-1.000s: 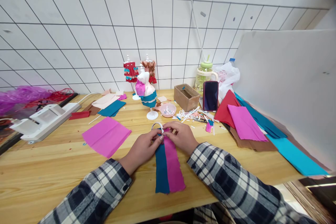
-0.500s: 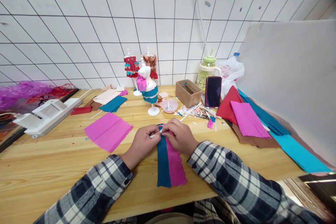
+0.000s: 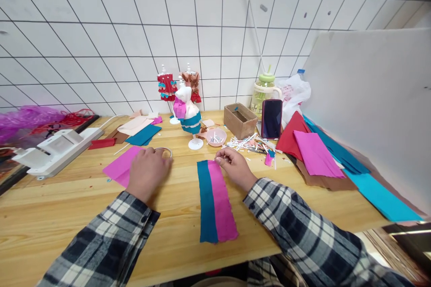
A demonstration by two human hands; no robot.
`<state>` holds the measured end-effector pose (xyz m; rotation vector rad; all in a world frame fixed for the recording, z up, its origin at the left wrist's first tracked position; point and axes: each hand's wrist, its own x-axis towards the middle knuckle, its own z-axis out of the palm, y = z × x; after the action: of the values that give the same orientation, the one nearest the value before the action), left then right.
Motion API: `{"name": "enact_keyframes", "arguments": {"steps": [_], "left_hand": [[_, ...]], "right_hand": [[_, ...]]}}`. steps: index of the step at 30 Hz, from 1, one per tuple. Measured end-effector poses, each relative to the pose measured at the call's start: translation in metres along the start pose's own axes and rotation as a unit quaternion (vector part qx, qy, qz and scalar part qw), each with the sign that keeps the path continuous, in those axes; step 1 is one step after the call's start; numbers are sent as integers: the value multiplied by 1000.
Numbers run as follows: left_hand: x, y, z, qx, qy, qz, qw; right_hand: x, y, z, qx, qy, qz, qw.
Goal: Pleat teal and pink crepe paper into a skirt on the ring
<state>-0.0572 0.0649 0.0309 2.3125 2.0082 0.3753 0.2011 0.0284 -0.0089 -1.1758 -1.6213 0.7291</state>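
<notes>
A two-coloured strip of crepe-like paper (image 3: 217, 206), teal on the left and magenta on the right, lies flat before me. My right hand (image 3: 234, 168) is closed in a pinch at its top right corner. Whatever sits between those fingertips is too small to make out. Over a magenta paper sheet (image 3: 117, 168) to the left, my left hand (image 3: 150, 172) is curled, palm down, around a white ring (image 3: 167, 150) that looks like a roll of tape. The fingers hide most of this ring.
Small dress forms in paper clothes, the nearest a white-and-teal one (image 3: 191, 110), stand behind a pink dish (image 3: 216, 136). Paper scraps (image 3: 244, 142), a cardboard box (image 3: 239, 121), a phone (image 3: 271, 119) and a jug (image 3: 264, 89) are beyond. Coloured paper (image 3: 318, 154) lies right, a power strip (image 3: 60, 150) left.
My left hand has moved left from the strip's top edge to the magenta sheet, and the white ring now shows by its fingers. My right hand has stayed near the strip's top corner.
</notes>
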Motion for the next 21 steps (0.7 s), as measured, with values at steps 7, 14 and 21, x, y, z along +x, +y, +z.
{"name": "enact_keyframes", "arguments": {"steps": [7,14,21], "left_hand": [[-25,55,26,-215,-32,200,955],[-31,67,36,-271,5,208,940],[-31,63,35,-308,16,242,920]], "right_hand": [[-6,-2,9,21,-56,17,998],[-7,0,12,31,-70,26,997],[-9,-7,10,31,-90,11,995]]}}
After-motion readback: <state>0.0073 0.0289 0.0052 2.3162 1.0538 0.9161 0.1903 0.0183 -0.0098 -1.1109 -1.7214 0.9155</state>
